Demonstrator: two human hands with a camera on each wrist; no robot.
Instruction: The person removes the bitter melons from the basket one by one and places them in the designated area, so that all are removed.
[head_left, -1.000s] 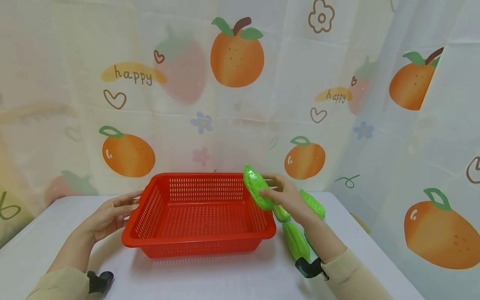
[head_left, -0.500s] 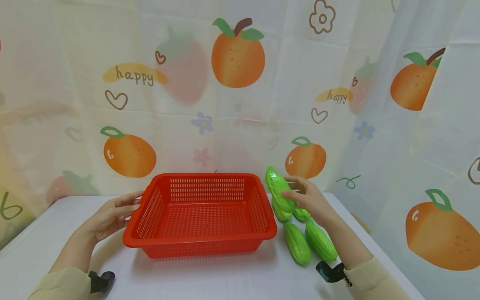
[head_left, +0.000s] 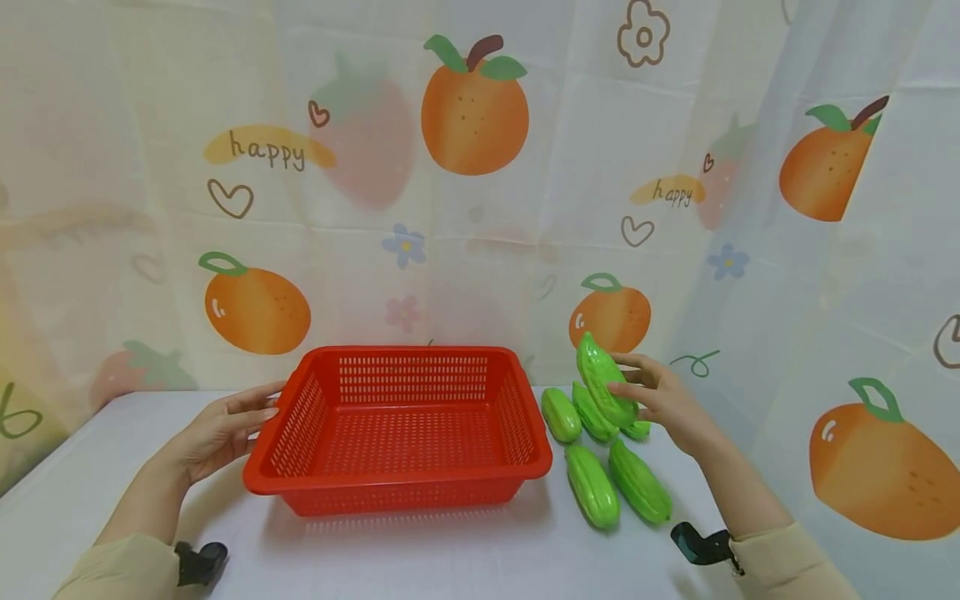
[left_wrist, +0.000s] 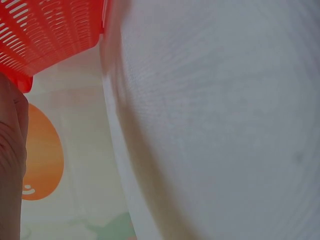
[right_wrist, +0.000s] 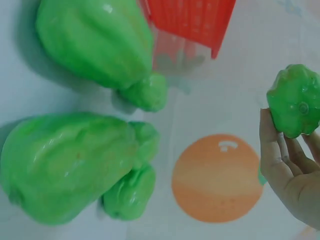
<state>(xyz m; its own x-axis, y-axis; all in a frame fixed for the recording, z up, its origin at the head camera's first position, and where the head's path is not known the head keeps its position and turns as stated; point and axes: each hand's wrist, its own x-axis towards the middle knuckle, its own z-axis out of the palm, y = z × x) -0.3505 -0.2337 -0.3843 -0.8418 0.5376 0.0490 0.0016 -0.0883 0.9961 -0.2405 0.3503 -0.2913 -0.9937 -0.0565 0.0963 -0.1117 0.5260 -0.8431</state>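
My right hand (head_left: 660, 396) holds a green, ridged bitter melon (head_left: 602, 379) by its right side, raised above the others on the table. In the right wrist view this held bitter melon (right_wrist: 295, 101) shows its blunt end, with the fingers (right_wrist: 272, 155) against it. My left hand (head_left: 221, 433) grips the left edge of a red plastic basket (head_left: 397, 482), which has slotted walls and nothing inside. The left wrist view shows only part of that hand (left_wrist: 11, 130), beside the basket's corner; its fingertips are hidden there.
Several more bitter melons lie right of the basket, including a front one (head_left: 592, 487) and one beside it (head_left: 640, 483). A white cloth covers the table (head_left: 420, 558). Behind it hangs a fruit-patterned curtain (head_left: 360, 275).
My right hand has moved right, carrying the bitter melon from over the basket's right rim to above the other bitter melons. My left hand and the basket have stayed in place.
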